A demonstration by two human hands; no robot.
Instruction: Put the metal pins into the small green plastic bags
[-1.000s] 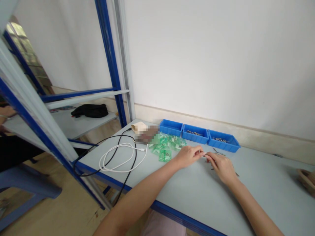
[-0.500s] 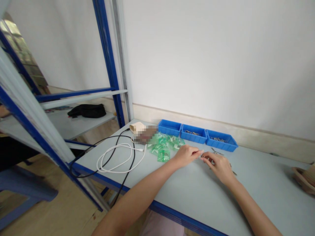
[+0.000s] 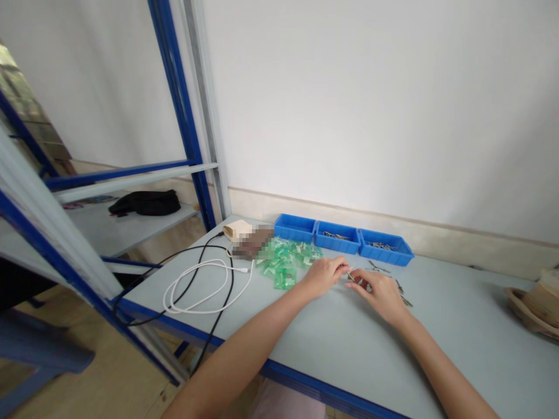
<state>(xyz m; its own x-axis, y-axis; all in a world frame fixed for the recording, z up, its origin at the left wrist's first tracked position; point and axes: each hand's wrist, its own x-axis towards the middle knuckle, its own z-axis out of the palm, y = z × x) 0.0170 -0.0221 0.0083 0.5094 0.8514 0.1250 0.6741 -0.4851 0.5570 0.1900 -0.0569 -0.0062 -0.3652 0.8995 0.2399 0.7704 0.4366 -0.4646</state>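
Over the table, my left hand [image 3: 324, 276] is closed in a pinch, its fingertips at one end of a small slim metal piece [image 3: 351, 278]. My right hand [image 3: 379, 292] meets it from the other side, thumb and fingers curled round the same piece. The piece is too small to name exactly. Behind and beside my right hand lie several loose metal pieces [image 3: 404, 294] on the tabletop, partly covered by the hand. To the left of my left hand is a heap of small green plastic packets [image 3: 286, 278].
Along the wall stand three blue bins: the left bin [image 3: 295, 227], the middle bin [image 3: 336, 237] and the right bin [image 3: 386, 247]; the latter two hold metal pieces. A white cable [image 3: 174, 285] and black cable lie left. A brown bowl-like object [image 3: 524, 311] sits right.
The view has shifted slightly, moving the scene a little left. My hands stay together, and the small metal piece shows more clearly between their fingertips.
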